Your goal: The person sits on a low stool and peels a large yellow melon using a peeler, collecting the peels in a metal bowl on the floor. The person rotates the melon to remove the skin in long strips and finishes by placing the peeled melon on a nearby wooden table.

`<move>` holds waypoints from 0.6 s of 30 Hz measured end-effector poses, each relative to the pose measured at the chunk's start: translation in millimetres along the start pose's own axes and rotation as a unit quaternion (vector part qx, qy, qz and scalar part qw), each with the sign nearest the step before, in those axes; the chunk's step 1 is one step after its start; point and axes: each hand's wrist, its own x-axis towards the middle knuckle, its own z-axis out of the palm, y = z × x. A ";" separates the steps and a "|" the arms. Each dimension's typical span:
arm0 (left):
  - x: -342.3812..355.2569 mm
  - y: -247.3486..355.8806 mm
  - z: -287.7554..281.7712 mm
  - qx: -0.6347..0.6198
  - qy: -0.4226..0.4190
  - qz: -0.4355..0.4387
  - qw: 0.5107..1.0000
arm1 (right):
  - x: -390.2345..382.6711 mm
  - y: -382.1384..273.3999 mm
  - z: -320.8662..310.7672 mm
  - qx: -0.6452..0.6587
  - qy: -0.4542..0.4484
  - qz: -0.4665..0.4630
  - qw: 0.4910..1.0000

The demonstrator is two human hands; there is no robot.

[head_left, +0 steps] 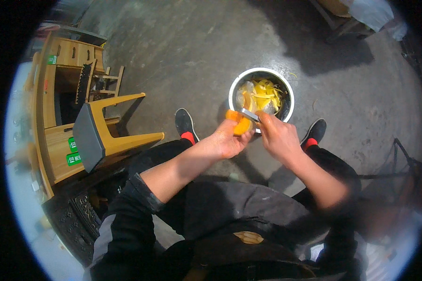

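Note:
Over the near rim of a round white-rimmed bin (290, 93), my left hand (227, 139) is closed around a bright orange piece of fruit or vegetable (242, 126). My fingers hide part of it, so its kind is unclear. My right hand (279, 136) grips a silver metal peeler (250, 114), which lies against or just above the orange piece. Inside the bin, yellow peel strips (267, 95) are heaped with some clear plastic.
The bin stands on a grey concrete floor (187, 56) between my two shoes (185, 122). To the left are a yellow-legged stool (96, 136), a small wooden chair (112, 82) and a wooden cabinet (72, 51). A clear plastic bag (373, 11) is at the far right.

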 end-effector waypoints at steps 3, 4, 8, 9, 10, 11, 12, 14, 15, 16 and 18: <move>-1.4 -1.5 0.3 -0.009 -0.013 0.009 1.000 | -1.7 -1.0 0.4 0.005 0.008 -0.010 1.000; -1.7 -1.6 0.1 -0.004 -0.008 0.014 1.000 | -1.7 -2.2 0.9 -0.001 0.004 -0.004 1.000; -3.8 4.0 -3.8 -0.006 -0.009 0.003 1.000 | 4.9 -5.7 4.4 0.010 0.006 0.009 1.000; -4.5 6.1 -5.4 -0.005 -0.005 -0.008 1.000 | 7.0 -5.3 5.9 0.018 0.009 0.018 1.000; -5.7 7.3 -7.2 0.009 -0.011 0.003 1.000 | 8.6 -4.0 7.8 0.025 -0.011 0.052 0.998; -7.3 7.6 -9.3 0.024 -0.008 0.015 1.000 | 9.3 -1.9 10.8 0.034 -0.028 0.090 0.995; -8.8 6.6 -11.1 0.039 0.017 0.027 0.999 | 8.6 1.4 14.5 0.059 -0.030 0.103 0.993; -13.5 -1.1 -15.0 0.047 0.029 -0.002 0.998 | 15.0 23.4 19.9 0.029 -0.069 0.175 0.982; -15.7 -5.2 -16.3 0.050 0.033 -0.025 0.998 | 14.6 34.4 24.9 0.054 -0.083 0.187 0.977; -17.5 -7.1 -17.0 0.059 0.041 -0.027 0.997 | 13.5 44.9 32.3 0.065 -0.098 0.203 0.972; -22.5 -12.0 -19.6 0.061 0.050 -0.036 0.996 | 9.3 64.1 50.6 0.089 -0.133 0.230 0.960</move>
